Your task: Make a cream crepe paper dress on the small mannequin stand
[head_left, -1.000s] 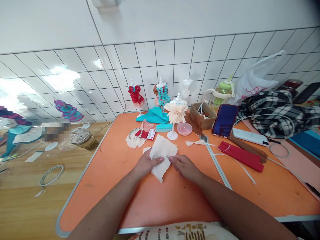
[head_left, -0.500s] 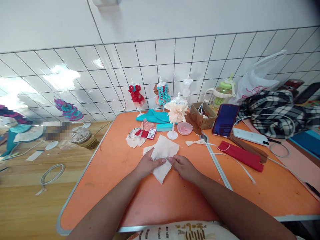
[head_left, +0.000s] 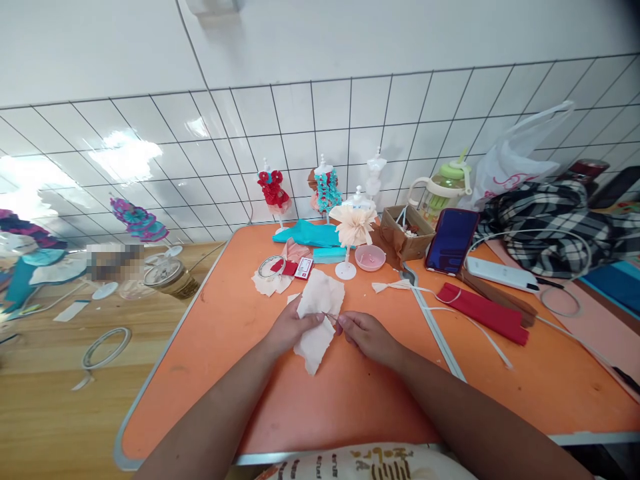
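A piece of pale cream crepe paper is held over the orange table, gathered to a narrow twist at its right side. My left hand is closed on the paper, its thumb lying across the front. My right hand pinches the thin twisted end between thumb and fingers. Behind the paper stands a small white dress form wearing a ruffled cream paper flounce. The fingers behind the sheet are hidden.
A pink bowl, a tape roll, turquoise paper and a cardboard box lie farther back. More dressed forms line the tiled wall. To the right are a phone, red crepe paper and a power bank.
The paper has turned and narrowed, its top shifting left. My right hand has drawn slightly away from the left, with a thin twisted end now showing between them.
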The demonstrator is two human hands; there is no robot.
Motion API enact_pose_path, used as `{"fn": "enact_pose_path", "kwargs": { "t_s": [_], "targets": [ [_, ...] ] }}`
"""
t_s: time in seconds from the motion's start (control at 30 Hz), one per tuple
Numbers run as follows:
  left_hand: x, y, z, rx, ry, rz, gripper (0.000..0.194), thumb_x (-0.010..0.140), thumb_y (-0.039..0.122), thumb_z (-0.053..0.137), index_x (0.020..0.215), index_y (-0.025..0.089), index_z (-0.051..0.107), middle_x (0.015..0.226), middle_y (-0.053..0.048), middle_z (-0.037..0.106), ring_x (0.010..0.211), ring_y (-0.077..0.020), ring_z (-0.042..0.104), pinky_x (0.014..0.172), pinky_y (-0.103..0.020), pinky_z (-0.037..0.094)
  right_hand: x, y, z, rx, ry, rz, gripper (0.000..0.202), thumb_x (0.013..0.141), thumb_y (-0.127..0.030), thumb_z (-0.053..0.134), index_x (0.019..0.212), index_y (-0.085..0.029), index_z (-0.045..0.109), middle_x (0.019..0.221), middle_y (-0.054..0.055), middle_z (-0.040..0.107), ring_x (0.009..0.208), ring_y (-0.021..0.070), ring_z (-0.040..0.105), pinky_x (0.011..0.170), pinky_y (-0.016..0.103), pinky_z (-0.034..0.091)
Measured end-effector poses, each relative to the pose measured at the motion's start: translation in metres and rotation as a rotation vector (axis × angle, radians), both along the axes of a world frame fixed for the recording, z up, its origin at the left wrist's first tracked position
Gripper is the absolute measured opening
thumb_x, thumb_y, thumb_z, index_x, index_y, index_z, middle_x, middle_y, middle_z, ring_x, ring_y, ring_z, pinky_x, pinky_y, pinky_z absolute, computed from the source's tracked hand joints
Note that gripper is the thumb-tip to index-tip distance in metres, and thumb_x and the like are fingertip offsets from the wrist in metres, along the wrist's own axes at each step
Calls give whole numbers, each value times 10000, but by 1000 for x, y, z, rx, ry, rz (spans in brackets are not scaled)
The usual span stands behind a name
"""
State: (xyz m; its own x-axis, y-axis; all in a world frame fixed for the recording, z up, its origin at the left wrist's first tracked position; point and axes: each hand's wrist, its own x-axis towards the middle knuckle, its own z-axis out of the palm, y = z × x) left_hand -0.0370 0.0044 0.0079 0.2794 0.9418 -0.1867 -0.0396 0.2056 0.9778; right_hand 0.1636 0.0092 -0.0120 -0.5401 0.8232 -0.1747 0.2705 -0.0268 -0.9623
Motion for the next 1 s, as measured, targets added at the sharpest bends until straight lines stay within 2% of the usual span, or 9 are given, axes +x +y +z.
{"fn": "enact_pose_path", "kwargs": {
  "t_s": [0.07, 0.23, 0.4, 0.5, 0.63, 0.73, 0.87, 1.0],
  "targets": [
    [2, -1, 1, 11, 7, -35, 417, 713, 371, 710, 1014, 149, 528, 815, -57, 662, 676, -189, 625, 586, -284, 485, 0, -1, 0, -10, -14, 9, 450, 907, -554, 297, 818, -196, 555, 611, -38, 432, 443, 88, 396, 400, 198, 319],
    [6, -3, 3, 46, 51, -104, 593, 707, 332, 732, 1215, 183, 465, 887, -47, 660, 778, -197, 630, 670, -297, 499, -1, -2, 1, 80, -41, 17, 478, 919, -540, 292, 645, -183, 455, 582, -36, 429, 475, 87, 401, 455, 203, 311],
    [7, -4, 3, 85, 111, -114, 799, 692, 324, 747, 1375, 213, 347, 917, -46, 671, 936, -243, 622, 775, -335, 498, -1, -1, 1, 160, -4, 30, 447, 925, -510, 316, 660, -182, 463, 602, -34, 414, 572, 106, 390, 528, 215, 298],
    [5, -3, 3, 86, 125, -81, 876, 681, 337, 753, 1415, 216, 291, 1059, -86, 659, 1042, -277, 592, 833, -369, 491, 3, 1, 2, 154, -14, 24, 452, 929, -509, 301, 683, -180, 489, 602, -32, 403, 576, 108, 383, 531, 218, 286],
    [3, -2, 5, 90, 122, -51, 1007, 645, 345, 776, 1457, 242, 189, 1311, -133, 531, 1122, -310, 557, 872, -401, 486, 8, 4, 6, 128, -26, 47, 466, 940, -496, 273, 732, -181, 545, 582, -36, 389, 545, 105, 375, 518, 217, 285],
    [5, -3, 6, 83, 110, -58, 1059, 639, 338, 779, 1468, 267, 124, 1344, -134, 503, 1131, -313, 556, 872, -411, 491, 9, 4, 6, 141, -27, 70, 477, 932, -509, 292, 696, -181, 543, 590, -30, 416, 543, 105, 376, 517, 216, 294],
    [8, -4, 8, 145, 166, -38, 1056, 606, 353, 791, 1461, 285, 176, 1328, -115, 523, 1189, -325, 509, 936, -439, 447, 7, 3, 3, 105, -28, 64, 502, 913, -554, 298, 670, -186, 539, 581, -28, 419, 513, 105, 378, 494, 221, 309],
    [9, -2, 11, 244, 247, -14, 1014, 585, 384, 793, 1440, 299, 253, 1408, -97, 439, 1305, -347, 365, 1018, -477, 352, 8, 3, 3, 2, -19, 71, 510, 883, -604, 311, 691, -192, 541, 573, -33, 387, 475, 104, 370, 432, 219, 321]
  ]
}}
